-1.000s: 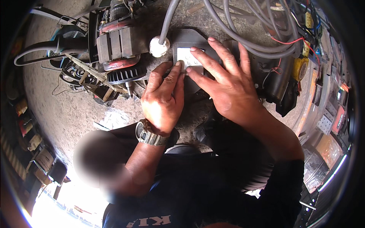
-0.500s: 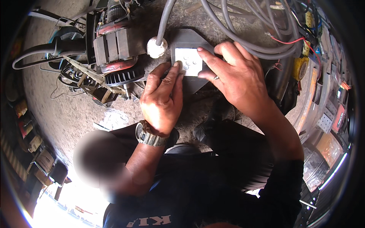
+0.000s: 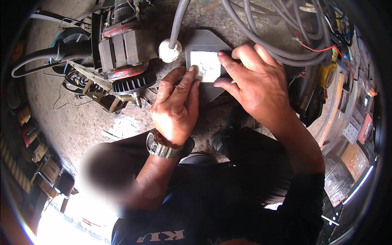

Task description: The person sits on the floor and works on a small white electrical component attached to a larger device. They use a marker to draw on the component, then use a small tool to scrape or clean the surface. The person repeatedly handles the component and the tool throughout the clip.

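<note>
One white card (image 3: 208,64) with round marks lies flat on a dark plate (image 3: 203,38), right of a motor (image 3: 126,50). The left hand (image 3: 173,102), grasping nothing that shows, presses the card's near left edge. The right hand (image 3: 261,83) sets thumb and forefinger beside its right edge; whether its palm grips anything is too hidden to tell. Placing looks nearly done; what remains is unclear. Pale letters (image 3: 173,235) mark the dark shirt (image 3: 232,204).

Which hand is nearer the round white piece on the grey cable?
Left. The left hand is just below the round white piece in view; the right hand is farther off, to its right.
</note>
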The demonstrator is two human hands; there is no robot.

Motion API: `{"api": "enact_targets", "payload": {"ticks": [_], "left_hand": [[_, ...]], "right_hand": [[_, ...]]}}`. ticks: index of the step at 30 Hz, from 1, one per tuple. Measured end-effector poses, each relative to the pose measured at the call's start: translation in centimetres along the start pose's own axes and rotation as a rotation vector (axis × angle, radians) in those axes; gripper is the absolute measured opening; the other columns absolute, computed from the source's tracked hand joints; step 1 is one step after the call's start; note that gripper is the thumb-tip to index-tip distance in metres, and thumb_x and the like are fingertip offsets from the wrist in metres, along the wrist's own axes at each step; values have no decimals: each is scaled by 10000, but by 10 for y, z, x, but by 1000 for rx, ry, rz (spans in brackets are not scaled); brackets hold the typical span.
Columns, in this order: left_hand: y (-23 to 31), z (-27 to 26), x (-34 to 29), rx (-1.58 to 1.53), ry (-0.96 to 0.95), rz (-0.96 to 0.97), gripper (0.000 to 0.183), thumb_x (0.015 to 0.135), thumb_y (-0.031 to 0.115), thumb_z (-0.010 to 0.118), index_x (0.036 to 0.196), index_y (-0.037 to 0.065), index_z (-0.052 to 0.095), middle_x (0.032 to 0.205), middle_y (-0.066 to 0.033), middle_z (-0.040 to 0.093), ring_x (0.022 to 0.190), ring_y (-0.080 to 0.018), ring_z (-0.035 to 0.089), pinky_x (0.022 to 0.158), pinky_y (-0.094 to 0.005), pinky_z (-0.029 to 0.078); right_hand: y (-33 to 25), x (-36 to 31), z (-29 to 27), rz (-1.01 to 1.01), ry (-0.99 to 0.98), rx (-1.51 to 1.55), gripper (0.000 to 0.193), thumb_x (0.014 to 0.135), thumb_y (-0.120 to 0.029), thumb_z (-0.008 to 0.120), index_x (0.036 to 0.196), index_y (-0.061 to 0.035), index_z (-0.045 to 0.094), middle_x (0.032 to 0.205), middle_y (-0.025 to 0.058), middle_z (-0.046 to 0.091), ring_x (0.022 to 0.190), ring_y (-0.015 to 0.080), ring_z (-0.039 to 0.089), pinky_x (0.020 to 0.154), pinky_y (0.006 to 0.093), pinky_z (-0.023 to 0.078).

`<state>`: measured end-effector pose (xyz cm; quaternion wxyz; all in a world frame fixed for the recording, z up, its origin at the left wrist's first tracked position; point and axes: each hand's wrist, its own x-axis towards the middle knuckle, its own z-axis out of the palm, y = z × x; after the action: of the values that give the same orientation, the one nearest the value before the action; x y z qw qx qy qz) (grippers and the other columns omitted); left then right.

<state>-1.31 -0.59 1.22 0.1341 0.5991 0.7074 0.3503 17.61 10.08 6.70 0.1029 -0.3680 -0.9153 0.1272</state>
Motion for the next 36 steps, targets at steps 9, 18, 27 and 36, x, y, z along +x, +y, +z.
{"api": "enact_targets", "payload": {"ticks": [9, 18, 27, 36], "left_hand": [[-3, 3, -1, -36, 8, 4, 341, 920, 80, 860, 1257, 120, 831, 1250, -111, 758, 1030, -276, 798, 831, -368, 668], [-2, 2, -1, -9, 2, 11, 341, 926, 74, 849, 1264, 117, 827, 1255, -115, 754, 1029, -279, 799, 831, -370, 668], [-3, 2, -1, -3, 0, 20, 337, 932, 93, 847, 1265, 132, 825, 1259, -107, 752, 1031, -285, 799, 821, -372, 673], [-3, -3, 2, 36, -30, 52, 353, 931, 102, 844, 1280, 133, 811, 1252, -100, 743, 1010, -298, 778, 825, -392, 650]], "right_hand": [[0, 2, -2, -15, 4, 11, 523, 789, -312, 896, 1214, -30, 781, 1063, 45, 641, 997, 244, 630, 834, 395, 528], [2, 0, 1, -20, 33, 32, 556, 789, -309, 907, 1267, -57, 778, 1042, 53, 637, 931, 262, 614, 813, 398, 515], [3, 1, 2, -23, 34, 39, 561, 786, -305, 910, 1271, -58, 774, 1026, 55, 628, 920, 267, 608, 802, 400, 514], [2, 1, 2, -22, 26, 45, 561, 787, -299, 910, 1275, -56, 774, 1019, 54, 630, 912, 269, 604, 790, 403, 516]]}}
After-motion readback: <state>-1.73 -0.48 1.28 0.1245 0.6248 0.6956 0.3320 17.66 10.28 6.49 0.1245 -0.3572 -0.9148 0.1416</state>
